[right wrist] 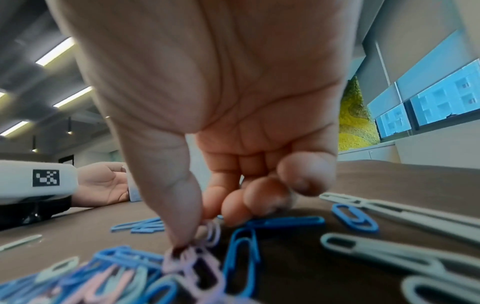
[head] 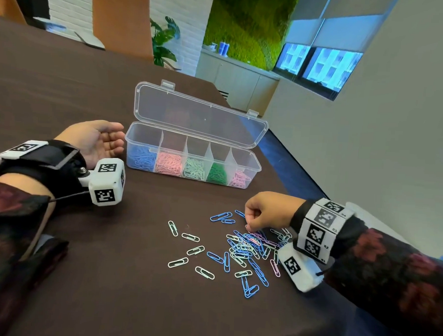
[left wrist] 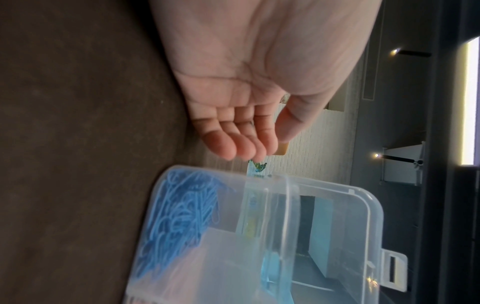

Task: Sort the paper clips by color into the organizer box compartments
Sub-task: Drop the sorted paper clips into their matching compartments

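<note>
While right hand [right wrist: 207,127] apparently pinches pink clip [right wrist: 211,231] | left hand [head: 99,142] relaxed beside organizer box [head: 130,138] | table [head: 109,277]

Moss wall [head: 249,29], windows [head: 321,65], orange chair [head: 120,18].

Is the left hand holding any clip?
No. The left hand lies palm up and bare beside the organizer box, fingers relaxed.

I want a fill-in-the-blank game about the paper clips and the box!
1. The organizer box has its lid ____.
2. The compartment nearest the left hand holds ____ clips.
3. The right hand pinches a ____ paper clip from the pile.
4. The organizer box has ____ compartments.

Missing words: open; blue; pink; five
</note>
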Available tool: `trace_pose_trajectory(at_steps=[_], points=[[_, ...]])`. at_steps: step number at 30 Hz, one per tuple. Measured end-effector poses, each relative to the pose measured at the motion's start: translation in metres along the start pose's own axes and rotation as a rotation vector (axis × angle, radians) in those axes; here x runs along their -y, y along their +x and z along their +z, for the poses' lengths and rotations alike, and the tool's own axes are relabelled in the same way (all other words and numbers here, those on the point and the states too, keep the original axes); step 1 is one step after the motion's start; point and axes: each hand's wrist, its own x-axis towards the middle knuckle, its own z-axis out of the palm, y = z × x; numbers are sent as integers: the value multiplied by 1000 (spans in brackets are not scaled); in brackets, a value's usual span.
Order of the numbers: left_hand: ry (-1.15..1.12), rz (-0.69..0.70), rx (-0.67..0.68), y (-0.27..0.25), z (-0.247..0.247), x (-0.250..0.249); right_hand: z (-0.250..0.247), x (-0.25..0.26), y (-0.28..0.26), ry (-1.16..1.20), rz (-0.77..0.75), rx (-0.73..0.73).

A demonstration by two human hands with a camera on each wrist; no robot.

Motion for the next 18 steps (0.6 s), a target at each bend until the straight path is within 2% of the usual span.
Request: trace_pose_trajectory(at_steps=[6,12,18], points=[[-5,6,4,-1,1,-2,-3,-8,-13,139,24,-18],[-3,11,4,-2,2,-2,10,-5,-15,104,38,-17],[-6,5,1,-6,3,-2,11,-11,-17,129,59,78]])
